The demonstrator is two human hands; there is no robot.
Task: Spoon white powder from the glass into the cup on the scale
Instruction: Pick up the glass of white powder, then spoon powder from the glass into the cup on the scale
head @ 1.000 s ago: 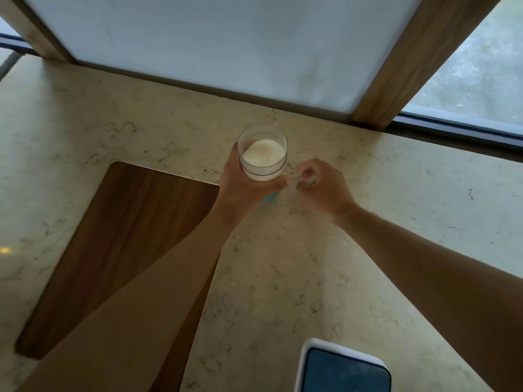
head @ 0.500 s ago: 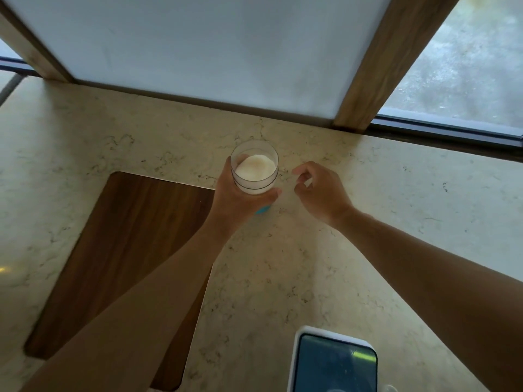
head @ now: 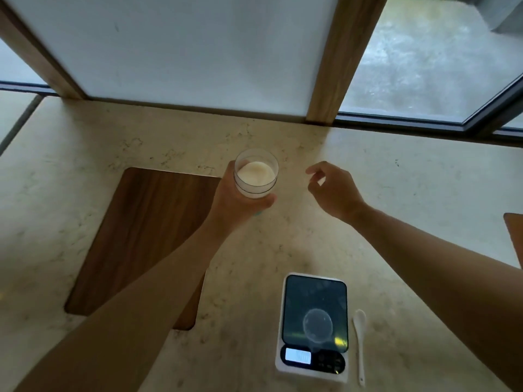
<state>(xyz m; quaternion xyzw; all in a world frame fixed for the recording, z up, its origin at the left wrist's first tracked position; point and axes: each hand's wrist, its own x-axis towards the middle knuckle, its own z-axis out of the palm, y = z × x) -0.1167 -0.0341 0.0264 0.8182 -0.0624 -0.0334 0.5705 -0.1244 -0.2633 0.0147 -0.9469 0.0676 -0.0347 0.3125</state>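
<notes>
My left hand [head: 237, 200] grips a clear glass [head: 256, 176] about half full of white powder, far out over the counter. My right hand [head: 332, 190] hovers to the right of the glass, apart from it, fingers loosely curled and holding nothing. Nearer to me a digital kitchen scale [head: 314, 326] with a dark platform and a lit display lies on the counter. A small clear cup [head: 317, 325] stands on the platform, seen from above. A white spoon [head: 360, 343] lies on the counter just right of the scale.
A dark wooden board [head: 135, 241] is set into the marble counter [head: 424, 193] at the left, partly under my left forearm. Another wooden edge [head: 515, 233] shows at the far right. A white panel, wooden posts and windows close off the back.
My right hand has let go near the glass and drawn away to the right. The view has tilted down, bringing the whole scale, cup and spoon into sight.
</notes>
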